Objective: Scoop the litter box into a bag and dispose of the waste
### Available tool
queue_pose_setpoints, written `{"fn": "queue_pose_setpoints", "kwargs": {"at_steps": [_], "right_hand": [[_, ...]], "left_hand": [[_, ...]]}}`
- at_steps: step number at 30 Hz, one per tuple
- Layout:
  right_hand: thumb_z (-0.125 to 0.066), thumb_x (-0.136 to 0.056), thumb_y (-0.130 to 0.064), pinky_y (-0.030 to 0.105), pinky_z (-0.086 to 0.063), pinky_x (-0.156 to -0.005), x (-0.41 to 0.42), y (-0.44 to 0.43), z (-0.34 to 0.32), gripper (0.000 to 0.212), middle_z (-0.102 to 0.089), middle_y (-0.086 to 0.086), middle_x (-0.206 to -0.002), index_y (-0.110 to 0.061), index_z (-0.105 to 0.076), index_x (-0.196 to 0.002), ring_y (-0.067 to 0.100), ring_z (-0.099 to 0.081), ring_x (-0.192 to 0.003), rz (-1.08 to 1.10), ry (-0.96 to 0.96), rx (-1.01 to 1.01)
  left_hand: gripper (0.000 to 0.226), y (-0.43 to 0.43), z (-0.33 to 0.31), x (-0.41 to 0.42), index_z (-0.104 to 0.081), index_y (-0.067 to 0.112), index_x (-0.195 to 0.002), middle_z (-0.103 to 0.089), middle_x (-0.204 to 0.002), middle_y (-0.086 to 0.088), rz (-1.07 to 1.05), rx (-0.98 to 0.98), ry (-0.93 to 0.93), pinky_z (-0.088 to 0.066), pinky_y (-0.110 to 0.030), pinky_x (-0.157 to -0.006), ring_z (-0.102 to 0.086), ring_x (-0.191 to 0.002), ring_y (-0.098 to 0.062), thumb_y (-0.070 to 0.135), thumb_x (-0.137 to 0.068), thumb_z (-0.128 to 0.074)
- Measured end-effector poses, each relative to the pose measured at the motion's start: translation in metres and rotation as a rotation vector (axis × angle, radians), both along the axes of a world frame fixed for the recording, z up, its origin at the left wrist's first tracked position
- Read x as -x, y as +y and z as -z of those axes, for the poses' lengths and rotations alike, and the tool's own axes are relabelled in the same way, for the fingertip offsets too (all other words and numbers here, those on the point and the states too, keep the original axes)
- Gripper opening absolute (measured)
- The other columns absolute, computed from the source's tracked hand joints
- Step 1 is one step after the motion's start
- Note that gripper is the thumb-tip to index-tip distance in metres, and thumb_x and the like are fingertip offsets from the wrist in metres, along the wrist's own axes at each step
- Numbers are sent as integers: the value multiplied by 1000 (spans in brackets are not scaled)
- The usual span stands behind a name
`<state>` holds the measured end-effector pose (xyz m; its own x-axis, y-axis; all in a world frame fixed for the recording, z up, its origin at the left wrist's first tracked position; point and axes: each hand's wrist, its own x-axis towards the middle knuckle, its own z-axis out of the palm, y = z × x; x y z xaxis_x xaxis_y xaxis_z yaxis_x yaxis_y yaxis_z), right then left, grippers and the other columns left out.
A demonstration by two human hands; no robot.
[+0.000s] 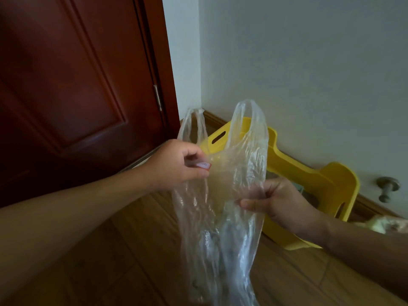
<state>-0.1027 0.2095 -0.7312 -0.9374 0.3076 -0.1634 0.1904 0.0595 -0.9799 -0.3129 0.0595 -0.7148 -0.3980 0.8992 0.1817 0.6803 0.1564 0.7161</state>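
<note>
A person holds a clear plastic bag (223, 235) up in front of a yellow litter box (331, 177). The bag hangs in the air, between the camera and the box, and you can see the yellow through it. It looks thin and crinkly. Its two handle loops stick up above the hands.

The left hand (176, 165) is on the left side of the litter box. Its fingers are curled, and its thumb and fingers pinch one edge of the bag near the top. The right hand (280, 200) is just in front of the box and a bit lower. Its fingers are curled too, and its thumb presses another fold of the bag. The two hands are apart, and the bag is stretched between them.

The litter box sits on a wooden floor (132, 250), close against a white wall (309, 74). Left of the box is a dark red door (77, 85). Right of the box, low on the wall, is a small metal door stop (387, 187). Below the stop, at the edge of the view, is something pale and fluffy (384, 224). It is too blurry to tell what it is.
</note>
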Motion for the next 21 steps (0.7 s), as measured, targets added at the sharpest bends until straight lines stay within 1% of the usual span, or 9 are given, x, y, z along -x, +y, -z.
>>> {"fn": "queue_pose_setpoints", "kwargs": {"at_steps": [2, 3, 6, 9, 12, 14, 15, 19, 21], "right_hand": [[-75, -71, -12, 38, -57, -86, -7, 2, -2, 23, -77, 13, -95, -1, -77, -92, 28, -73, -94, 11, -23, -2], [-75, -70, -12, 38, -57, -85, -10, 4, -5, 27, -77, 14, -96, 1, -76, -94, 29, -73, -94, 28, -22, -3], [-74, -65, -10, 22, -57, -67, -20, 10, -25, 25, -77, 10, -84, 0, -75, -88, 19, -73, -78, 109, 16, -31], [-75, -63, -11, 17, -54, -58, -23, 13, -48, 17, -75, 9, -77, -6, -77, -79, 14, -70, -67, 117, 72, -102], [-78, -63, -21, 19, -56, -62, -15, 11, -73, 23, -76, 12, -81, -9, -77, -81, 15, -70, -70, 99, 139, -154], [-80, -61, -31, 24, -58, -69, -4, 5, -91, 31, -76, 13, -85, -10, -77, -85, 17, -70, -74, 64, 205, -189], [-79, -63, -32, 27, -58, -72, 3, 0, -101, 30, -76, 14, -87, -10, -77, -84, 18, -70, -76, 51, 235, -203], [-76, -73, -19, 28, -57, -73, 41, -20, -136, 17, -75, 17, -88, -9, -74, -87, 18, -68, -73, 28, 337, -214], [-74, -81, -7, 28, -57, -74, 60, -27, -142, 8, -74, 18, -86, -5, -73, -89, 17, -67, -73, 30, 334, -202]], "left_hand": [[12, -3, -5, -1, -71, 24, -71, -69, -71, 5, 2, -49, 45, -56, -38, -64, -66, -68, -13, 28, -74, -82], [12, -4, -8, -2, -72, 23, -71, -68, -70, 6, 18, -72, 91, -54, -34, -61, -65, -67, -11, 27, -73, -83], [9, -11, -16, -5, -74, 17, -72, -65, -70, 7, 71, -128, 252, -50, -29, -56, -61, -64, -7, 19, -75, -82], [8, -17, -21, -6, -75, 16, -71, -65, -70, 7, 92, -167, 398, -49, -35, -53, -60, -63, -8, 20, -78, -74], [6, -22, -24, -9, -75, 17, -71, -65, -70, 7, 87, -165, 534, -49, -35, -51, -60, -61, -13, 13, -74, -70], [13, -25, -27, -13, -75, 15, -72, -65, -71, 7, 102, -174, 631, -48, -33, -47, -59, -58, -13, 5, -72, -67], [16, -26, -30, -15, -75, 14, -72, -65, -71, 6, 118, -181, 686, -47, -32, -44, -57, -55, -13, 2, -71, -64], [15, -28, -44, -19, -72, 14, -68, -60, -66, 0, 146, -224, 912, -41, -34, -41, -49, -47, -20, 0, -71, -67], [16, -30, -46, -20, -70, 13, -67, -58, -65, -1, 155, -223, 964, -40, -35, -41, -49, -46, -21, 1, -73, -63]]}}
